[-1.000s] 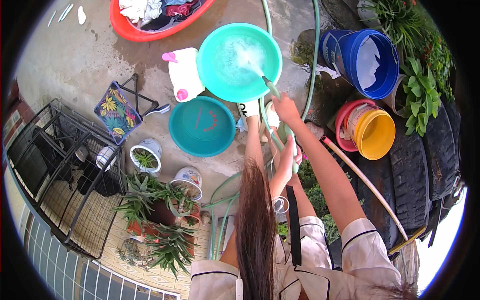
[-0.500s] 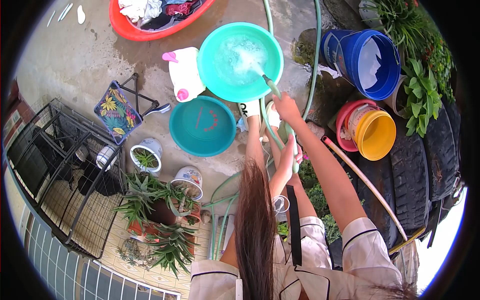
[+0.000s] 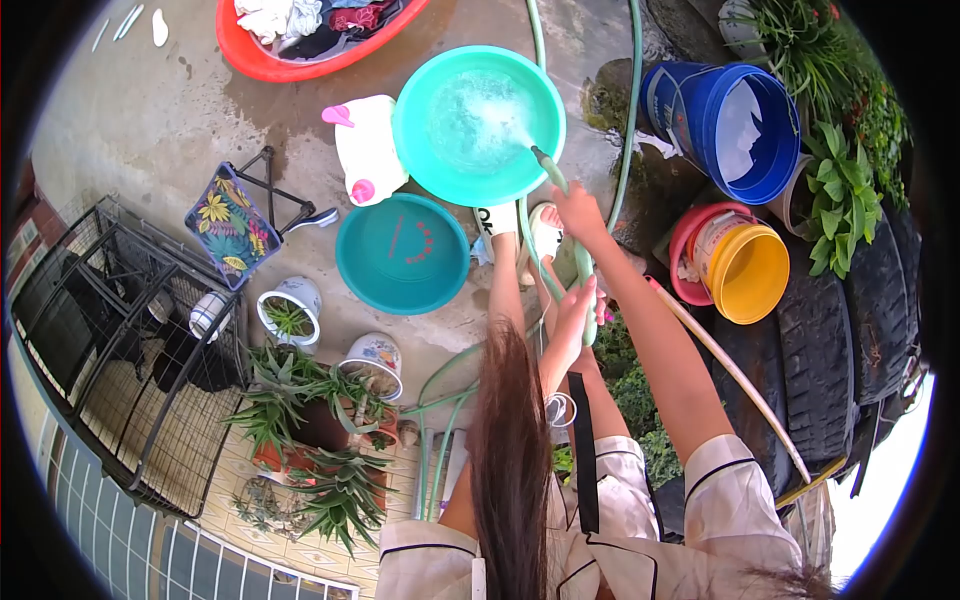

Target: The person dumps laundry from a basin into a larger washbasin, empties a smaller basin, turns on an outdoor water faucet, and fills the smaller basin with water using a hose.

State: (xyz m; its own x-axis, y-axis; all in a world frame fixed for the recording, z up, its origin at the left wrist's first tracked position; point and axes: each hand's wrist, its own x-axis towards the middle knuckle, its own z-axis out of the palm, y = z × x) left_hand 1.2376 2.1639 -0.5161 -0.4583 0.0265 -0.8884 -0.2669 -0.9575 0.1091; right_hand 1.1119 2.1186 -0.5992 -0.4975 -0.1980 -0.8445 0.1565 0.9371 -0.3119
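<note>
My right hand (image 3: 580, 212) is wrapped around a green hose (image 3: 554, 173) near its nozzle end. Lower down, my left hand (image 3: 570, 322) grips a looped stretch of the same hose. From the nozzle, water sprays into a mint-green basin (image 3: 412, 150), churning up white bubbles in the water inside. A white jug (image 3: 365, 150) with a pink cap and pink handle touches the basin's left side. Just below that jug sits a darker teal basin (image 3: 375, 270). Hair hides part of my left arm.
Upper left, a red tub (image 3: 300, 72) holds clothes. A folding stool (image 3: 232, 225), wire cage (image 3: 150, 400) and potted plants (image 3: 345, 490) stand left. Blue (image 3: 690, 115) and yellow (image 3: 750, 270) buckets, tires (image 3: 810, 350) and a pole (image 3: 735, 380) are on the right.
The nozzle end of the hose has shifted slightly right, and my right hand has turned a little with it. Water keeps spraying into the mint-green basin.
</note>
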